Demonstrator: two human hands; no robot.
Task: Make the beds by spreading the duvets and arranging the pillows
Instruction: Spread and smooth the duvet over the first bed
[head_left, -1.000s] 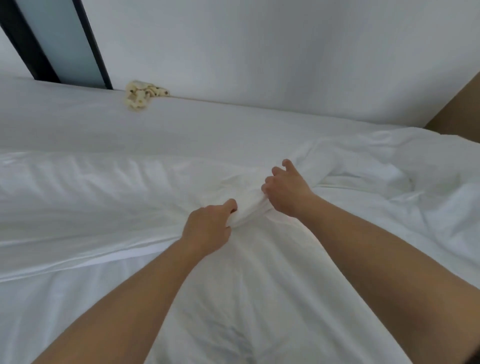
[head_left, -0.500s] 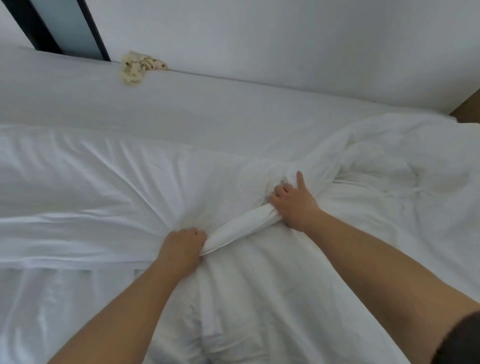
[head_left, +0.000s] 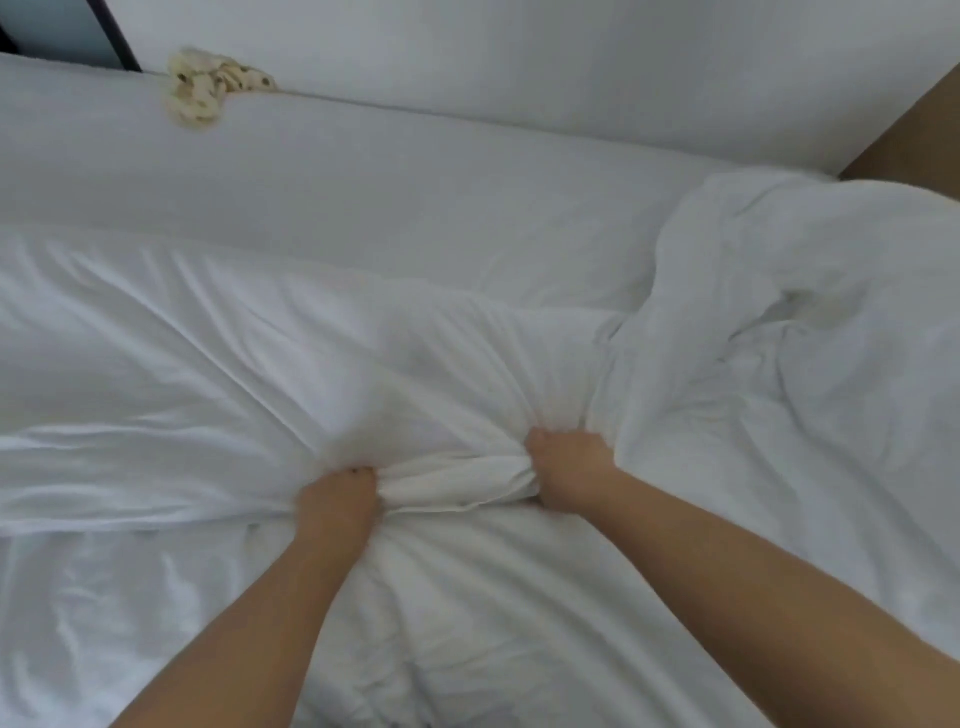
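White bed, duvet bunched mid-bed.
Your left hand and right hand grip its gathered fold, fingers curled tight.

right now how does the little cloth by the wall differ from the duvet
The cloth is cream with dark specks; the duvet is plain white. The cloth is small and untouched; the duvet is large, gripped by the left hand and right hand. Both are rumpled fabric.
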